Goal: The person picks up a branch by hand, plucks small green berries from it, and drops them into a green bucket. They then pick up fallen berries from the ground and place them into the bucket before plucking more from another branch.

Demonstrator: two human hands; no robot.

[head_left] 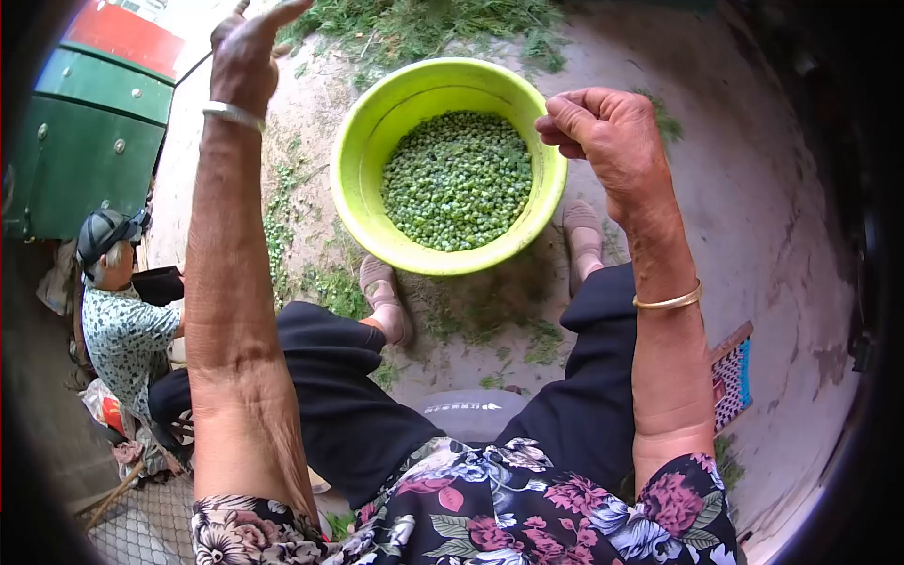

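A yellow-green plastic basin (353,212) stands on the ground between my feet. Small round green berries (457,184) fill its lower part, with a few leaf bits among them. My left hand (247,61) is raised beyond the basin's left side, fingers stretched apart, touching nothing that I can see; its fingertips run to the top edge of the view. Beside the basin's right rim is my right hand (603,127), its thumb pressed to curled fingers. Whatever may be between those fingertips is hidden.
Feathery green sprigs (443,28) are heaped behind the basin, and more greenery (334,287) litters the floor. Another person (127,320) in a cap sits at the left, near a green metal cabinet (89,141). A woven-seat stool (733,381) lies at the right.
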